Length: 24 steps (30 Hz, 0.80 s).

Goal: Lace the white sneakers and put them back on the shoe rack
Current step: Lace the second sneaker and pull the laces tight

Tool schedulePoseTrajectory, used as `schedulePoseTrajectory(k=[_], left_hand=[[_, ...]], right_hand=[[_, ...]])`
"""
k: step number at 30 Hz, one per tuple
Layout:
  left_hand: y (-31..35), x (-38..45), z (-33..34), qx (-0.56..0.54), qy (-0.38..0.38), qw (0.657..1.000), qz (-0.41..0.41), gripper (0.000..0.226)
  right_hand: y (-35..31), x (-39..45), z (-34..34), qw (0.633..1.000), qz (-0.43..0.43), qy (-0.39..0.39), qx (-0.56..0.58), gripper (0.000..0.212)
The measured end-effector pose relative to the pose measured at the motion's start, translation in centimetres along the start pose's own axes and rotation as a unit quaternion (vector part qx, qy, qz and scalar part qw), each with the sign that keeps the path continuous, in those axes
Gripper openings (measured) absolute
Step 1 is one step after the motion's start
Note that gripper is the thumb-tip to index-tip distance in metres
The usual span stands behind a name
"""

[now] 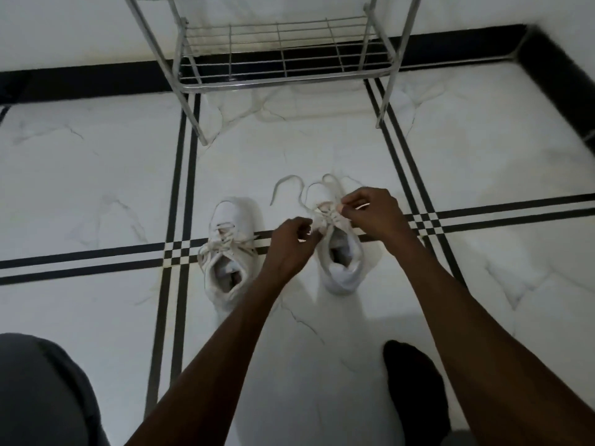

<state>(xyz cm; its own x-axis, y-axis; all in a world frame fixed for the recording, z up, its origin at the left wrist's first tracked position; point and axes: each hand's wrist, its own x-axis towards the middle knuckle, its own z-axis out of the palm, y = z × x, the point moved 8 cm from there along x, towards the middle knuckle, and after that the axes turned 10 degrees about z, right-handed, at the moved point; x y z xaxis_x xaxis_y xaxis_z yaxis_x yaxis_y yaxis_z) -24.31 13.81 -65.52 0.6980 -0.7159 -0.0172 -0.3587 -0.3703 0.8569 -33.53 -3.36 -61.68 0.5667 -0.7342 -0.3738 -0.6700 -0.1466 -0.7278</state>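
Observation:
Two white sneakers stand side by side on the floor, toes pointing away from me. The left sneaker (229, 249) is laced, with its lace ends loose over the tongue. Over the right sneaker (342, 262) both hands work at the lace (289, 185), whose free ends loop on the floor beyond the toe. My left hand (291, 244) pinches the lace at the sneaker's left side. My right hand (375, 210) pinches it at the upper eyelets, hiding the toe. The metal shoe rack (283, 78) stands ahead against the wall, its bottom wire shelf bare.
White marble floor tiles (96, 175) with black inlay stripes spread all around. A black skirting (96, 78) runs along the walls. My knee in grey fabric (42, 391) is at bottom left, and my foot in a dark sock (415, 391) rests at bottom right.

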Motion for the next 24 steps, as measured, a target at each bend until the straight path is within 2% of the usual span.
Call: schedulePoseTrajectory(k=[2,4,11,15,17,20,24], left_hand=[[-0.6,-0.2,2.3,0.017,-0.045,0.999,-0.003,0.057],[-0.8,-0.3,2.9,0.016,-0.042,0.999,0.005,0.061],[-1.6,0.5,1.6,0.008,-0.031,0.999,0.018,0.065],[-2.6,0.0,0.1,0.016,-0.029,0.999,0.027,0.064],[-2.7,-0.2,-0.7,0.004,-0.026,0.999,0.023,0.059],[-2.4,-0.4,-1.8,0.0,-0.019,1.0,0.014,0.038],[-1.3,-0.6,-2.4,0.031,-0.001,0.999,0.027,0.02]], right_hand=[[2.1,0.2,0.0,0.998,0.027,-0.034,-0.053,0.035],[3.6,0.1,1.0,0.991,0.034,-0.074,-0.11,0.049],[3.6,-0.5,3.6,0.991,-0.02,-0.068,-0.113,0.037],[3.4,-0.8,4.8,0.994,-0.023,-0.086,-0.07,0.041],[3.3,-0.9,5.2,0.996,-0.004,-0.091,-0.021,0.044],[2.9,-0.8,5.8,0.994,0.036,-0.096,0.047,0.043],[2.2,-1.0,7.3,0.991,0.055,-0.114,0.038,0.044]])
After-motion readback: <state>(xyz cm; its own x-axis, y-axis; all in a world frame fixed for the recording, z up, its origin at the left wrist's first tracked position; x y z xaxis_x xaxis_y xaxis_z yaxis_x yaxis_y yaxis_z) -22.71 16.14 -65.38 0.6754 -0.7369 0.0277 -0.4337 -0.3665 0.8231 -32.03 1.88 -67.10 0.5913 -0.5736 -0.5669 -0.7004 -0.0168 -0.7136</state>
